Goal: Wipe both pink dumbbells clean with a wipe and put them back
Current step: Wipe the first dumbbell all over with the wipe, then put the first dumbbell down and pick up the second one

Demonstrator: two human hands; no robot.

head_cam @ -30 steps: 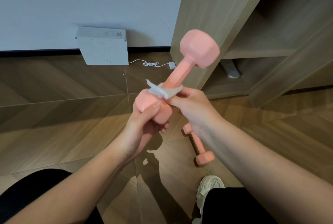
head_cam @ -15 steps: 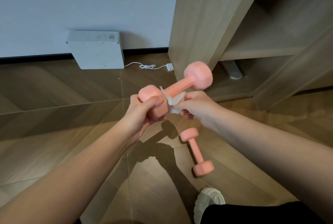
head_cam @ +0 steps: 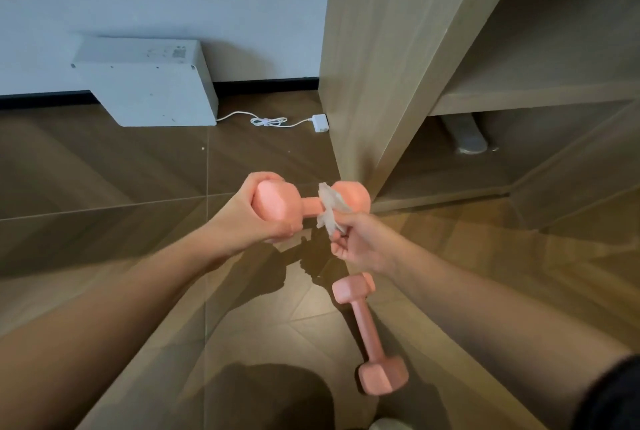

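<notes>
The left hand (head_cam: 252, 218) is wrapped around one head of a pink dumbbell (head_cam: 308, 203), held level above the floor (head_cam: 104, 187). The right hand (head_cam: 360, 242) pinches a crumpled wipe (head_cam: 330, 210) against its bar. A second dumbbell (head_cam: 369, 329) lies on the floor at 5 o'clock. A white box (head_cam: 149, 83) with a cable (head_cam: 270, 121) sits at 11 o'clock; a wooden shelf unit (head_cam: 381, 66) stands at 1 o'clock.

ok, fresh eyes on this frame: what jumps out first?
The pink dumbbell held level at centre frame: the left hand grips one end, and the right hand presses a white wipe against the handle near the far head. Next, the second pink dumbbell lying on the wood floor below the right hand. A white box sits against the wall, upper left.
</notes>
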